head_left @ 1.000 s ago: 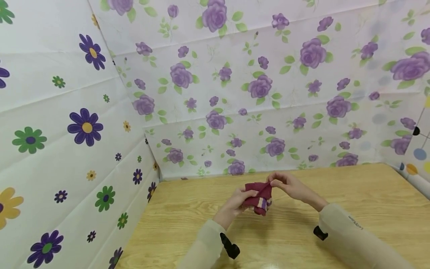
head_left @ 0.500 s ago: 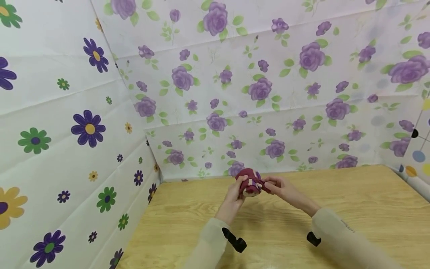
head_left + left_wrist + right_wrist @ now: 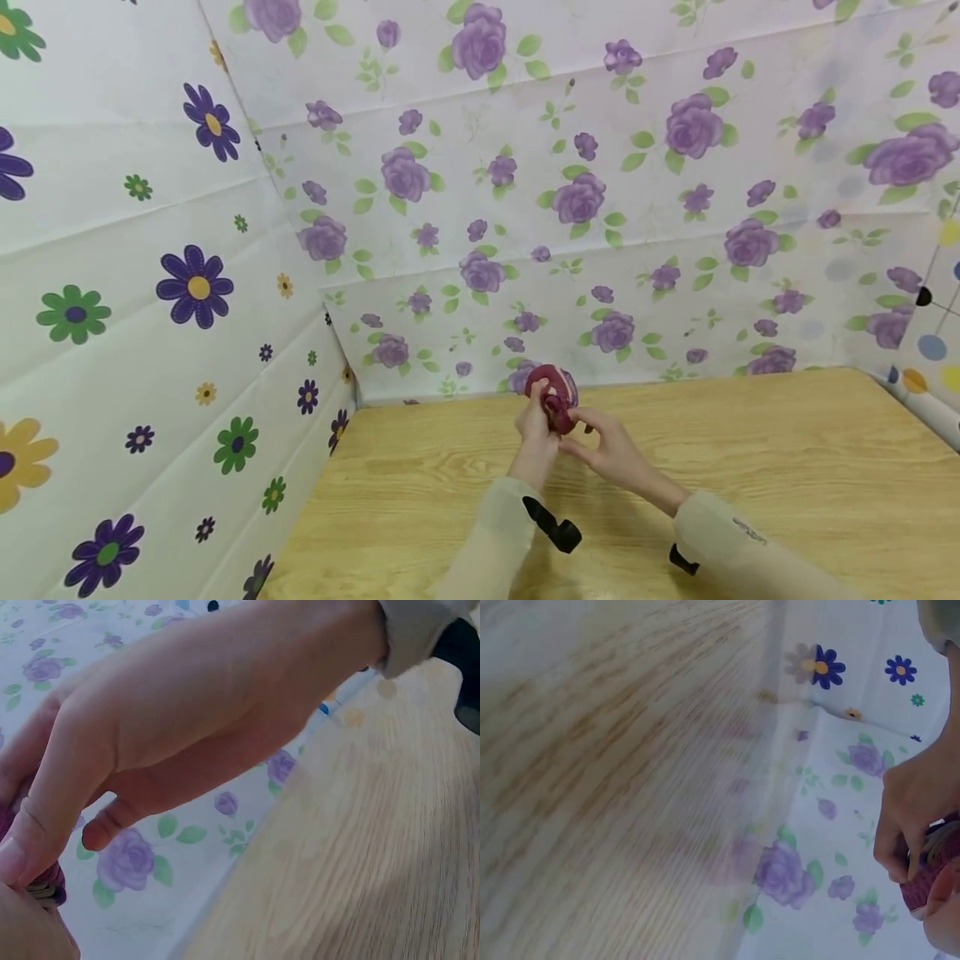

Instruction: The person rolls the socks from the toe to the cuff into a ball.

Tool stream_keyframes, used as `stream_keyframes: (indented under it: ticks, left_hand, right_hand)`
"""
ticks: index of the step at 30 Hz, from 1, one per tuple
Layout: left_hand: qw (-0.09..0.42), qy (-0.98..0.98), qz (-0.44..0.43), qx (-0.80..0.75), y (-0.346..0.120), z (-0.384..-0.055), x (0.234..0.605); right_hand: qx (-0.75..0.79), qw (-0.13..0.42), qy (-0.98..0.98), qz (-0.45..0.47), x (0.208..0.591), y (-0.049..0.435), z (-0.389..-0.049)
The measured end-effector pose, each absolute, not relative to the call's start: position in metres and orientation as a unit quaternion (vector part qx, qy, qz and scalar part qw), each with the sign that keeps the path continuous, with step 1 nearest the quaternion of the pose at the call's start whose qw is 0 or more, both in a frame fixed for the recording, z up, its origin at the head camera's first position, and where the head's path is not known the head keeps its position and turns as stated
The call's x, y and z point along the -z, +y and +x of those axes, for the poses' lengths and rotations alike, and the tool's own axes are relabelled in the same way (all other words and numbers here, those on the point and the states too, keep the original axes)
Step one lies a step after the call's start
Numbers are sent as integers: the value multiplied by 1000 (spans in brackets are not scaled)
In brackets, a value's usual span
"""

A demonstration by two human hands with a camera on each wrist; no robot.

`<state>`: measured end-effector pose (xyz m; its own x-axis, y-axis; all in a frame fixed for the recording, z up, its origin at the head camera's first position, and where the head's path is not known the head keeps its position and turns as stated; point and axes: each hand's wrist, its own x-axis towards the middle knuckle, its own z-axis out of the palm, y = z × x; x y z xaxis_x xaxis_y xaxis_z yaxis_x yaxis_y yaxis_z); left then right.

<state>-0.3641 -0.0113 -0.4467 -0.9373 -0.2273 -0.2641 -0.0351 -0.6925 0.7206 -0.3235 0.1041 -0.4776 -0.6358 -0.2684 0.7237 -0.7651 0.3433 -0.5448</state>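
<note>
A rolled maroon knit sock (image 3: 547,373) with cream and purple bands is held up over the table, between both hands. My left hand (image 3: 534,425) grips it from the left, its thumb lying along the near side. On the right, the curled fingers of my right hand (image 3: 615,450) hold the sock's edge. Ribbed maroon knit shows between the two hands in the right wrist view, with my left hand (image 3: 915,810) above it. In the left wrist view my right hand (image 3: 172,727) fills much of the picture and hides most of the sock (image 3: 49,885).
Below the hands lies a light wood table (image 3: 420,508). A white sheet with purple roses (image 3: 480,208) hangs along its back edge, and a daisy-patterned sheet (image 3: 135,350) closes off the left side. Black straps sit on both sleeves.
The folded sock has become a compact roll, lifted slightly and turned. My left hand has swung upward; my right hand has come lower and closer to it, fingers still on the sock.
</note>
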Motion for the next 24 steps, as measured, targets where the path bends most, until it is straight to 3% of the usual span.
stream_keyframes:
  ticks: [7, 16, 24]
  left_hand:
    - [-10, -383, 148, 912, -17, -361, 443]
    - [-91, -472, 117, 869, -28, -357, 446]
    - [-56, -462, 16, 885, -24, -358, 453]
  right_hand:
    - [-473, 268, -794, 273, 468, 114, -336]
    - [-574, 202, -752, 252, 455, 129, -349]
    - [-641, 164, -714, 229, 463, 132, -349]
